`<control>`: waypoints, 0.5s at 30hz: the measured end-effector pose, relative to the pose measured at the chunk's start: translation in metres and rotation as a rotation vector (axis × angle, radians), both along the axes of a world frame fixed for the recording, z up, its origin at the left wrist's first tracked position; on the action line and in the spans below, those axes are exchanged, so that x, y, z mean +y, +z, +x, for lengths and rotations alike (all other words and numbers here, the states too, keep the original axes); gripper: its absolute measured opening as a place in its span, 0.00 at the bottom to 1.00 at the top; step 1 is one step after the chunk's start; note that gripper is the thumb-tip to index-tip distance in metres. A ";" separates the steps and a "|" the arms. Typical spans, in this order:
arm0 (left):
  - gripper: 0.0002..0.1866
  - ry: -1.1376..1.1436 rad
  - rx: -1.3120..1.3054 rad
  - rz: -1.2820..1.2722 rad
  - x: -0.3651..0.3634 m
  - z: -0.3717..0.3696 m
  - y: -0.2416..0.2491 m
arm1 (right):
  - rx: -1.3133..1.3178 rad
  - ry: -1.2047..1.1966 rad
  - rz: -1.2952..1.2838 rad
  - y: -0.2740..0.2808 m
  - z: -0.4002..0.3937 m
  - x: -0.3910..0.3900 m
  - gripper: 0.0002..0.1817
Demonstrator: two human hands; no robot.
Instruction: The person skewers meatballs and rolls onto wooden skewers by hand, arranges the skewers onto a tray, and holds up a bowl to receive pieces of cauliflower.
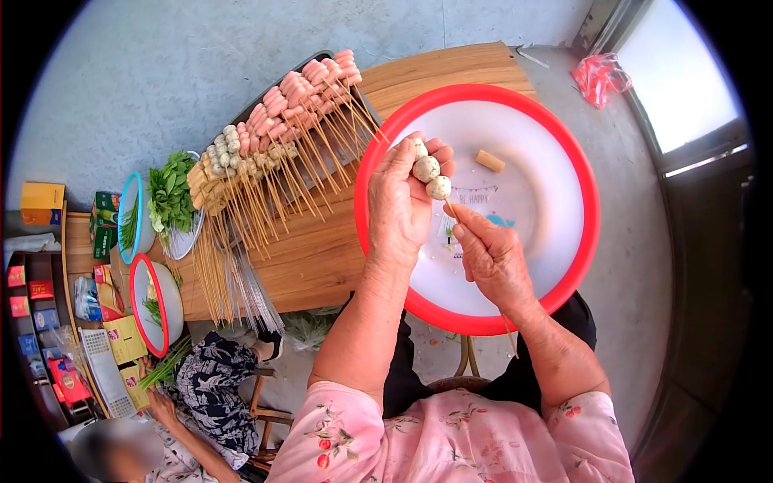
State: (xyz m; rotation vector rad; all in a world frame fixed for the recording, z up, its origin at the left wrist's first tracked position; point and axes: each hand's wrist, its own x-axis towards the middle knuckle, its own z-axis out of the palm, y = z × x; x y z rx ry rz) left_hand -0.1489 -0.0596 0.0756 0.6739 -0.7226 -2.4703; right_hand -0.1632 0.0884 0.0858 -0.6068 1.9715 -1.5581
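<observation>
My left hand [403, 197] is closed around several pale, dark-speckled balls [427, 169] lined up in a row. The thumb and fingers press them from both sides. My right hand [495, 258] pinches a thin wooden skewer [451, 211], whose tip end meets the lowest ball. The skewer's other end sticks out below my right wrist. Both hands are over a large white basin [480, 90] with a red rim. In the basin lies a short tan cylinder [489, 161], apart from my hands.
A dark tray [366, 109] on the wooden table [322, 258] holds loaded skewers [298, 101]. Farther left are leafy greens [171, 189], a red-rimmed bowl [165, 314] and a blue-rimmed bowl [131, 217]. Another person [201, 402] sits at lower left, a hand at green stalks.
</observation>
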 end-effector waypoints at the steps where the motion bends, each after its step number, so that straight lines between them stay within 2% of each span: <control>1: 0.14 0.000 0.004 0.005 0.000 0.000 0.000 | 0.001 0.000 0.000 -0.002 0.001 0.000 0.14; 3: 0.14 0.000 0.010 0.009 -0.001 0.000 -0.001 | 0.115 -0.016 -0.025 -0.007 0.002 -0.001 0.13; 9: 0.13 -0.032 0.040 0.049 0.003 0.000 -0.001 | 0.085 -0.073 -0.039 -0.007 0.003 -0.004 0.13; 11: 0.12 -0.066 0.107 0.040 0.002 -0.001 -0.007 | 0.138 -0.069 -0.054 -0.015 0.004 -0.004 0.14; 15: 0.13 -0.064 0.056 -0.005 -0.001 0.000 -0.006 | 0.224 -0.071 -0.119 -0.011 0.002 -0.006 0.14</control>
